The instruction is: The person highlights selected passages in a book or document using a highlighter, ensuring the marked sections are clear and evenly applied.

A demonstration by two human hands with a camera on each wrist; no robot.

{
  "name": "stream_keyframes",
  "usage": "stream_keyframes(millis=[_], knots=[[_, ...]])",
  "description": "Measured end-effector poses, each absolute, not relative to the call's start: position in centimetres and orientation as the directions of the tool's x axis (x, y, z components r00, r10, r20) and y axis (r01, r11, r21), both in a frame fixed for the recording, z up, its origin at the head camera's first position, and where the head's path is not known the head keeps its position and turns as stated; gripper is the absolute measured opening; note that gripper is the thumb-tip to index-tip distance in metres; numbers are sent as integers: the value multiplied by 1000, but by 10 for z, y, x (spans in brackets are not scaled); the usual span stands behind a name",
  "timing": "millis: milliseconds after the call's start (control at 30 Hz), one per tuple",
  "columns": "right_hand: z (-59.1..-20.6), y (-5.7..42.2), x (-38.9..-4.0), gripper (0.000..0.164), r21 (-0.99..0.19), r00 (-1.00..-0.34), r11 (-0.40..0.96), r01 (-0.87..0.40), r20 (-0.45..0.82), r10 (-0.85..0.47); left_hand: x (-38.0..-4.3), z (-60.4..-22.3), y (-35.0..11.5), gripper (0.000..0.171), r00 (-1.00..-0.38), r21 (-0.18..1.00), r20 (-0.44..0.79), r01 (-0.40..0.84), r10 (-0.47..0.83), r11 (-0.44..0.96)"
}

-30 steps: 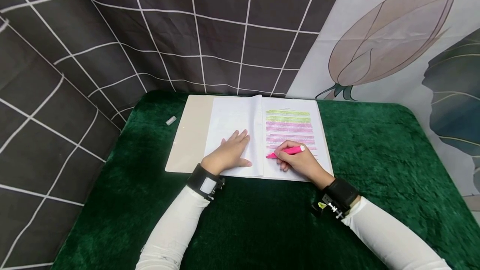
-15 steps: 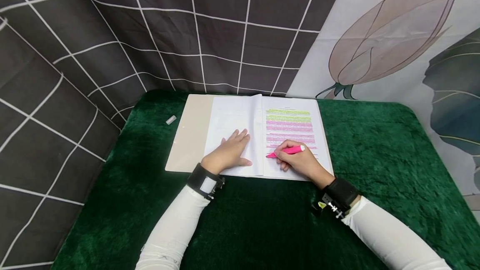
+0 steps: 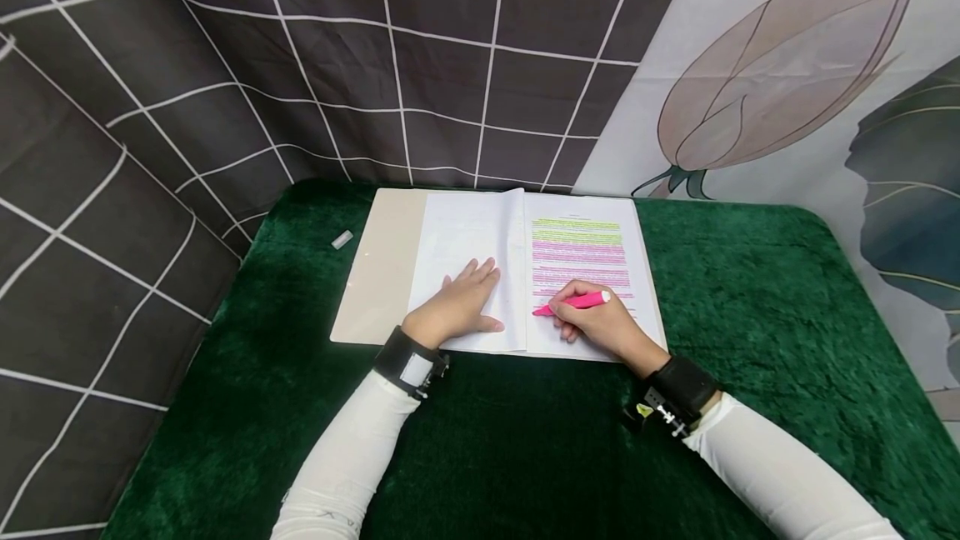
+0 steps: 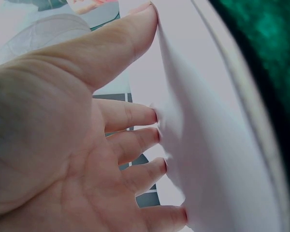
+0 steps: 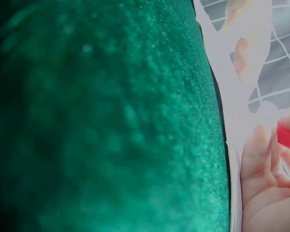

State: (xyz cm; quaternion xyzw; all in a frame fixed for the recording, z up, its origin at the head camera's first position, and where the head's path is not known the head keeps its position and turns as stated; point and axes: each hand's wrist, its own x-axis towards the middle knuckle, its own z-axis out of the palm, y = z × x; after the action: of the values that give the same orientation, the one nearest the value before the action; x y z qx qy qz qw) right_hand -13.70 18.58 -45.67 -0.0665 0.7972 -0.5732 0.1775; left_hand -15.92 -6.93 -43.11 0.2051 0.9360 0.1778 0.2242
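Note:
My right hand (image 3: 596,319) pinches a pink highlighter (image 3: 587,300), its tip down at the left margin of the printed right page (image 3: 577,227). Yellow-green bands mark the upper lines of that page and pink bands the lines below. My left hand (image 3: 461,302) lies with spread, straight fingers on the blank left page (image 3: 450,227). In the left wrist view the fingertips (image 4: 152,116) press on white paper (image 4: 203,116). The right wrist view has the right hand (image 5: 268,193) at its edge, with only a bit of the pink highlighter (image 5: 289,137) showing.
The pages lie in an open cream folder (image 3: 378,265) on a green velvety tablecloth (image 3: 765,298). A small whitish object (image 3: 342,240) rests left of the folder. Behind the table hang a dark gridded curtain (image 3: 442,90) and a pale flower-printed cloth (image 3: 780,82).
Almost nothing differs. The highlighter tip has shifted very slightly to the right at the line's start; the left hand stays in place.

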Motion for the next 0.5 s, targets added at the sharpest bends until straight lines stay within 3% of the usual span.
stream_keyframes(millis=[500], knots=[[-456,188,-136,23,-938,-933,334,87,-194,-302,-159,-433,-69,92,-819,417,-341,308,462,855]])
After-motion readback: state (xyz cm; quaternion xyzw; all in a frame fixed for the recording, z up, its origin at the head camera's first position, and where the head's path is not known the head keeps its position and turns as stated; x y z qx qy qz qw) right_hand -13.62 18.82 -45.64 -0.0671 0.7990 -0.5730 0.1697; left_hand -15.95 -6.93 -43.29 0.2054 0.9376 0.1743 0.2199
